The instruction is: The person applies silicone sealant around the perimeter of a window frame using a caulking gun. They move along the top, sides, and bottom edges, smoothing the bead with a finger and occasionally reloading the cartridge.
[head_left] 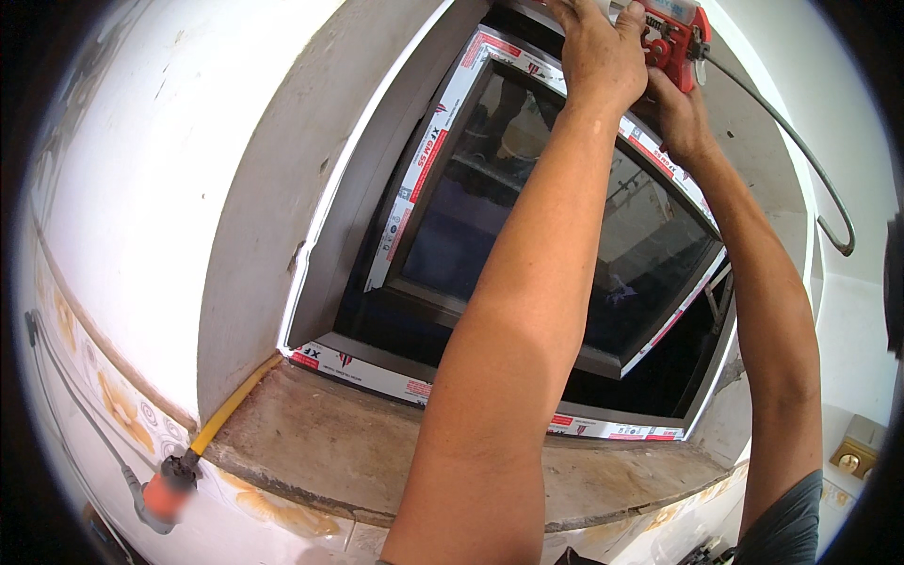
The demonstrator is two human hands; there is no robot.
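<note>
Caulking gun (pixel 670 58) in two hands at the upper part of the window frame (pixel 367 375)

The caulking gun is red, and it is located in front of the upper part of the window frame, toward its right side. The right hand (pixel 686 118) is curled around the lower part of the gun. The left hand (pixel 603 52) is narrow, with the thumb on one side and the fingers on the other, and holds the front part of the gun; some fingers are cut by the picture edge. A hooked metal rod (pixel 796 137) goes out from the gun and bends downward to the right of the window frame.

Inside the window frame, the dark-glazed sash (pixel 424 160) stands tilted, and its border carries red-and-white protective tape. Similar tape covers the lower rail of the window frame. Along the left side of the window frame runs a thin white strip (pixel 313 247).

Below the window frame there is a brown, stained sill (pixel 330 428). A yellow cord-like piece (pixel 231 405) begins near the lower left corner of the window frame and goes over this sill to a blurred orange object (pixel 167 499). Far to the lower right of the window frame, a gold-coloured wall plate (pixel 855 457) is mounted.
</note>
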